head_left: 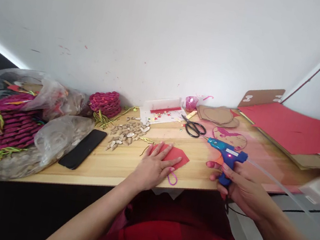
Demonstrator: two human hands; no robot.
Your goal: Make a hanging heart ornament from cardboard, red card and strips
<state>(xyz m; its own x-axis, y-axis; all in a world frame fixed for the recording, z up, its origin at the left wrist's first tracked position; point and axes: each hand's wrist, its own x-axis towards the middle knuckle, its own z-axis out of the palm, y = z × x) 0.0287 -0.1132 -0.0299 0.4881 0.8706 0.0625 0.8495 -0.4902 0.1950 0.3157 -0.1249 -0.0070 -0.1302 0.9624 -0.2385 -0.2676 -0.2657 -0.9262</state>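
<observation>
My left hand [156, 165] lies flat with its fingers spread on a piece of red paper [180, 159] near the table's front edge. A purple loop of cord [172, 180] sticks out below the paper beside my thumb. In my right hand [238, 188] is a blue hot glue gun [227, 154], held by its handle. Its nozzle points left, and a small red light glows on its side. A long clear glue stick [271, 177] runs out of the gun's back. Black-handled scissors [194, 129] lie just beyond the nozzle.
Shells [129, 133] are heaped left of the red paper, near a black phone [82, 149]. Plastic bags [55, 136] and a magenta woven piece [11, 126] crowd the left end. Cardboard shapes [216, 115], a pink cup [191, 104] and large red sheets [297, 128] occupy the back and right.
</observation>
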